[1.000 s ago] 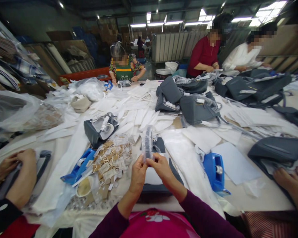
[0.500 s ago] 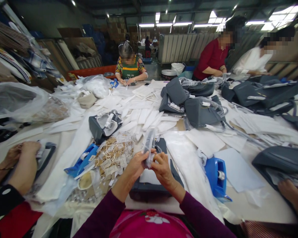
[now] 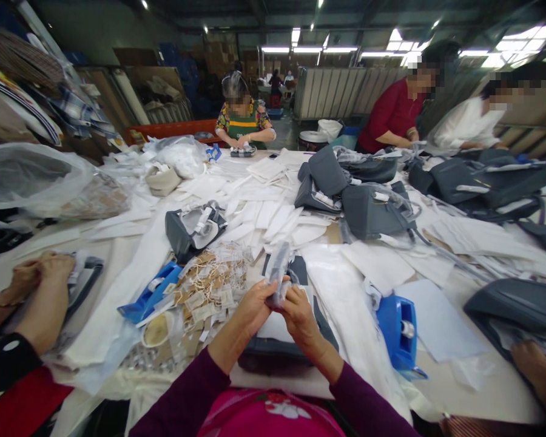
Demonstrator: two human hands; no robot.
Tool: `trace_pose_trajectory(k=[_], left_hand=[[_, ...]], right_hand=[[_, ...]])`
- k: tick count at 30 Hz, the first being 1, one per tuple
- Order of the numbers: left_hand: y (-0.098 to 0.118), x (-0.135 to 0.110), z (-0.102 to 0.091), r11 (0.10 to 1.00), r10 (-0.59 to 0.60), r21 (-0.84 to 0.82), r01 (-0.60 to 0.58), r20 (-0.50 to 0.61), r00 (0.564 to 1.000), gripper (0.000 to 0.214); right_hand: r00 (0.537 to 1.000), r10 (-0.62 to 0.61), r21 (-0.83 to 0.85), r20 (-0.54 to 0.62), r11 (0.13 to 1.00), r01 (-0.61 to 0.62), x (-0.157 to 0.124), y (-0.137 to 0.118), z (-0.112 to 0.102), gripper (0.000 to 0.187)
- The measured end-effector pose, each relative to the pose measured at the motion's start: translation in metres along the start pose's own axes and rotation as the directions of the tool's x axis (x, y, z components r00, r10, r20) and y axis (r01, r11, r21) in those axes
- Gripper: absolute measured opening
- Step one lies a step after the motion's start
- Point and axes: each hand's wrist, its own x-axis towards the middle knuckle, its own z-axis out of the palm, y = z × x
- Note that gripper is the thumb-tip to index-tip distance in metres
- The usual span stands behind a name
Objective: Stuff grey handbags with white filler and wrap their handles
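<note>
Between my hands is a bag handle [image 3: 279, 267] wrapped in clear plastic film, held up over a dark grey bag [image 3: 273, 354]. My left hand [image 3: 256, 303] is closed around the wrapped part from the left. From the right, my right hand [image 3: 301, 312] pinches the same wrap low down, its fingertips close to the left ones. The bag lies flat on the table in front of me, with a white sheet [image 3: 275, 326] on top of it. Exactly how the film sits under my fingers is hidden.
Left of me lie a heap of tags with strings [image 3: 213, 279] and a blue tape dispenser [image 3: 152, 291]. Another blue tape dispenser [image 3: 398, 334] stands at right. Grey bags [image 3: 375, 209] and white sheets [image 3: 259, 212] cover the table beyond. Co-workers' hands [image 3: 50, 273] work at left.
My right fingers have closed in on the wrapped handle, and both hands sit slightly lower. The view has shifted a little. Across the table, a co-worker's hands have moved over a small grey item.
</note>
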Motion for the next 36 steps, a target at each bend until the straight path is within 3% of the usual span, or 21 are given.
trace_pose_trajectory(k=[2,4,6,8,10,12,13,15,18,20,22,24,25,27,30,32,34,36], left_hand=[[-0.006,-0.001,-0.001,0.991,0.104,0.091,-0.099,-0.050,0.993,0.039],[-0.014,-0.003,0.000,0.955,0.224,0.221,-0.195,-0.113,0.968,0.040],[-0.019,-0.005,0.001,0.943,0.253,0.260,-0.209,-0.145,0.957,0.039],[-0.017,-0.006,-0.001,0.980,0.149,0.151,-0.129,-0.128,0.980,0.039],[-0.010,-0.004,-0.006,0.999,0.007,0.032,-0.005,-0.064,0.998,0.042],[-0.004,-0.001,-0.010,0.999,-0.049,-0.002,0.049,-0.038,0.998,0.041],[-0.004,0.000,-0.011,0.999,-0.034,0.016,0.034,-0.053,0.998,0.039],[-0.008,0.000,-0.011,0.993,0.069,0.104,-0.056,-0.124,0.990,0.037],[-0.015,0.001,-0.007,0.964,0.195,0.224,-0.147,-0.208,0.959,0.037],[-0.014,0.003,-0.007,0.979,0.111,0.188,-0.078,-0.174,0.979,0.038],[-0.008,0.007,-0.011,0.990,-0.043,0.134,0.054,-0.078,0.996,0.038],[-0.004,0.011,-0.016,0.983,-0.128,0.129,0.131,-0.031,0.991,0.038],[-0.005,0.013,-0.019,0.981,-0.125,0.142,0.129,-0.042,0.991,0.038],[-0.012,0.015,-0.023,0.981,-0.044,0.186,0.064,-0.111,0.993,0.038],[-0.025,0.018,-0.026,0.969,0.058,0.248,-0.009,-0.189,0.980,0.038],[-0.027,0.022,-0.029,0.981,-0.004,0.192,0.037,-0.170,0.985,0.041],[-0.024,0.028,-0.034,0.985,-0.128,0.099,0.138,-0.104,0.986,0.044],[-0.022,0.032,-0.040,0.980,-0.184,0.069,0.189,-0.077,0.980,0.042]], right_hand=[[0.986,0.165,0.037,0.015,0.986,-0.165,-0.001,-0.003,0.001,0.009],[0.939,0.341,0.154,0.045,0.926,-0.344,0.000,-0.008,0.003,0.012],[0.916,0.397,0.229,0.050,0.888,-0.398,0.000,-0.011,0.007,0.017],[0.954,0.299,0.208,0.011,0.933,-0.295,-0.001,-0.010,0.011,0.021],[0.992,0.124,0.124,0.011,0.984,-0.125,-0.005,-0.007,0.015,0.022],[0.999,0.028,0.042,0.044,0.999,-0.030,-0.009,-0.005,0.017,0.022],[0.998,0.043,0.019,0.047,0.999,-0.044,-0.010,-0.005,0.017,0.020],[0.980,0.196,0.056,0.037,0.979,-0.198,-0.009,-0.006,0.019,0.011],[0.903,0.426,0.256,0.057,0.868,-0.426,-0.006,-0.009,0.022,0.010],[0.921,0.387,0.309,0.033,0.873,-0.378,-0.007,-0.007,0.024,0.013],[0.979,0.201,0.250,0.016,0.948,-0.199,-0.011,-0.002,0.027,0.020],[0.996,0.079,0.171,0.037,0.982,-0.084,-0.016,0.003,0.030,0.024],[0.994,0.095,0.157,0.045,0.982,-0.101,-0.017,0.005,0.032,0.021],[0.961,0.269,0.208,0.055,0.939,-0.275,-0.017,0.006,0.035,0.011],[0.852,0.512,0.354,0.105,0.782,-0.513,-0.014,0.007,0.040,0.008],[0.872,0.485,0.352,0.064,0.807,-0.474,-0.013,0.009,0.043,0.007],[0.941,0.336,0.248,0.021,0.910,-0.331,-0.014,0.013,0.044,0.011],[0.971,0.239,0.129,0.029,0.962,-0.241,-0.015,0.017,0.044,0.012]])
